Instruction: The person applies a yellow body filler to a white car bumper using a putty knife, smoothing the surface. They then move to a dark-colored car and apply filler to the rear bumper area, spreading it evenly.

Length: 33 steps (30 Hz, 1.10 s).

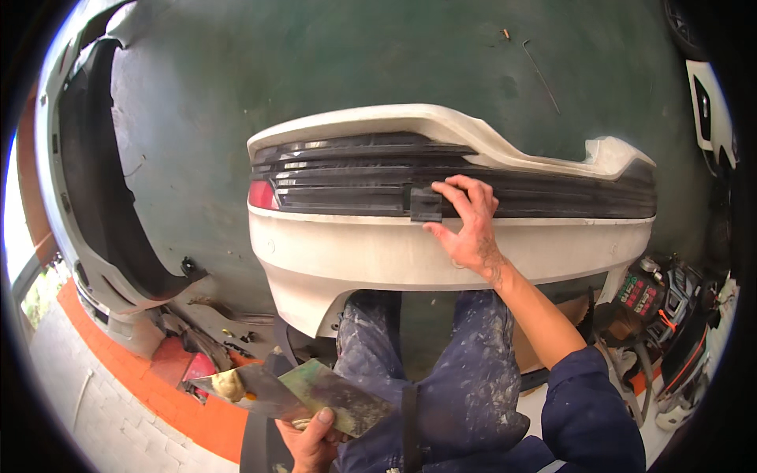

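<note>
A car bumper with a pale, matte off-white finish lies across my lap, its ribbed black trim facing up. My right hand has thumb and fingertips at the edges of a small black square piece, held over the lower edge of the trim. Low in the view, my left hand grips two flat plates. One is a metal plate with a lump of yellowish filler paste on it; the other, a smeared greenish plate, overlaps it.
Another bumper stands on the left. A red reflector sits at the bumper's left end. Car parts and a dark box bearing writing crowd the right. A thin bent rod lies on the green floor.
</note>
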Tool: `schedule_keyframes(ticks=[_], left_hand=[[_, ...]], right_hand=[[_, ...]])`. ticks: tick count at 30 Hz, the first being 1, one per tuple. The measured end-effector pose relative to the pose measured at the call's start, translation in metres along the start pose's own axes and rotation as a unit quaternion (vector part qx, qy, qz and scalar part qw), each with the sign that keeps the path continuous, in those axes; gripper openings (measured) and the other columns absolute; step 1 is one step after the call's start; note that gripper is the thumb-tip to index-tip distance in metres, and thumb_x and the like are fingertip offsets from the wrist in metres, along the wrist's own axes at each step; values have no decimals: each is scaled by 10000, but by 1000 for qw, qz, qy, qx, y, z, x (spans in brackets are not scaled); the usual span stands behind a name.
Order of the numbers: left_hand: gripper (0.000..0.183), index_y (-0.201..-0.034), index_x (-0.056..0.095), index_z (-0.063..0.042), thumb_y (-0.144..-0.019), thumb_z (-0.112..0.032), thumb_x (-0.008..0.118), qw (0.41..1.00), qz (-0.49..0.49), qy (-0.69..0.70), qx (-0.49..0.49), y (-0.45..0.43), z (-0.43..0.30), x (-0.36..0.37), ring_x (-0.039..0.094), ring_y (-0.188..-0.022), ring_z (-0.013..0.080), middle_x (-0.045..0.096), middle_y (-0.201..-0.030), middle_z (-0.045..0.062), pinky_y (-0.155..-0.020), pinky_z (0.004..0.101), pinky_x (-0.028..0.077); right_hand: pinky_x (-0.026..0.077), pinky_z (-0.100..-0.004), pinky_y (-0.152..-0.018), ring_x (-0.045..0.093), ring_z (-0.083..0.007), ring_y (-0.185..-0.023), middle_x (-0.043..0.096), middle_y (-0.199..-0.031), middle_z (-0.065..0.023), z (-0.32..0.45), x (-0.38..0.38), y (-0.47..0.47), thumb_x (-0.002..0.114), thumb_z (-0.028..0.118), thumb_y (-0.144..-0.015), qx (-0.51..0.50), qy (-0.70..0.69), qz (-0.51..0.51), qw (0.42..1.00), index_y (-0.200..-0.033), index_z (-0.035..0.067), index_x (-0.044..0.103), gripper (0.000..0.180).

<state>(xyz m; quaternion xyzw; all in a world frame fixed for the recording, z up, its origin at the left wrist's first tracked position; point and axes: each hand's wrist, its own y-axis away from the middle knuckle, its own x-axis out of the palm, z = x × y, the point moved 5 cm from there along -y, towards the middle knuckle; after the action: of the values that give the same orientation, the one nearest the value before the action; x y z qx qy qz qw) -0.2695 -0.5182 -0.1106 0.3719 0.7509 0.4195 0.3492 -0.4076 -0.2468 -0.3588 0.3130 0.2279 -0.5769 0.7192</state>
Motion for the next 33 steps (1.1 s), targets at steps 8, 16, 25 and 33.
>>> schedule_keyframes(ticks=[8, 16, 25, 33], left_hand=[[584, -1407, 468, 16, -893, -52, 737, 999, -25, 40, -18, -23, 8, -69, 487, -446, 112, 552, -627, 32, -394, 265, 396], [405, -1211, 519, 6, -893, -80, 755, 998, 2, 38, -50, -24, 19, -55, 491, -451, 125, 544, -614, 42, -397, 278, 396], [444, -1221, 501, 19, -872, -76, 757, 996, -33, 69, -40, -24, 39, -46, 494, -425, 131, 537, -594, 42, -380, 288, 424], [516, -1300, 486, 16, -879, -78, 771, 995, -30, 38, -92, -18, 42, -47, 507, -452, 135, 548, -608, 39, -414, 273, 418]], right_hand=[[331, -461, -1031, 457, -308, -1246, 530, -1326, -100, 23, 9, -15, 841, 177, -723, -39, 145, 60, 987, -1309, 49, 621, 639], [458, -402, -893, 551, -302, -1050, 575, -1120, -128, 47, 3, -42, 794, 51, -716, -105, 172, 191, 961, -1249, -32, 605, 571], [460, -416, -941, 592, -316, -1059, 632, -1126, -139, 33, 3, -41, 800, 10, -667, -115, 75, 140, 981, -1196, -40, 646, 553], [472, -442, -978, 612, -321, -1094, 675, -1118, -145, 24, 4, -34, 827, 32, -660, -137, 68, 104, 983, -1212, -30, 673, 577]])
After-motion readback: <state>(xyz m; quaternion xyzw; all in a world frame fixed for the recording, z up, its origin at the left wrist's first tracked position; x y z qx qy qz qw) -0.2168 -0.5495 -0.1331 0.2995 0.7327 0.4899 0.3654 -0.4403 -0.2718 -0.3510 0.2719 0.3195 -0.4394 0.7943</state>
